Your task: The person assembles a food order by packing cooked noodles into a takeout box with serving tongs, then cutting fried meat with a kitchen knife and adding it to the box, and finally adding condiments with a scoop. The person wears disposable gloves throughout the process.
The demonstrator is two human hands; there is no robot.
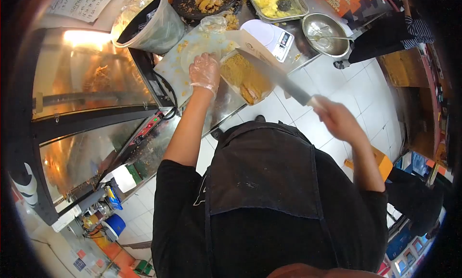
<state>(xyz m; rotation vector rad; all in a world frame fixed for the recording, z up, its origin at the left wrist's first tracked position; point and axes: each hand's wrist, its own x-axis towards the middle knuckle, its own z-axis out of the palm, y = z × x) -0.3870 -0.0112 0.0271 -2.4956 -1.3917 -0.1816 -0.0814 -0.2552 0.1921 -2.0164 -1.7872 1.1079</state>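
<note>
My left hand, in a clear plastic glove, is over the white cutting board with its fingers curled down. Whatever lies under those fingers is hidden. Bare and closed around a handle, my right hand grips a large knife. The wide blade, blurred, slants up and left above an open paper food box. Inside the box, just right of my left hand, lies crumb-topped, golden-brown food. Crumbs are scattered over the board.
Behind the board stand a plastic bucket, a dark pan of crumbs, a tray of yellow food, a digital scale and a steel bowl. A lit glass cabinet is at left. Other people are at right.
</note>
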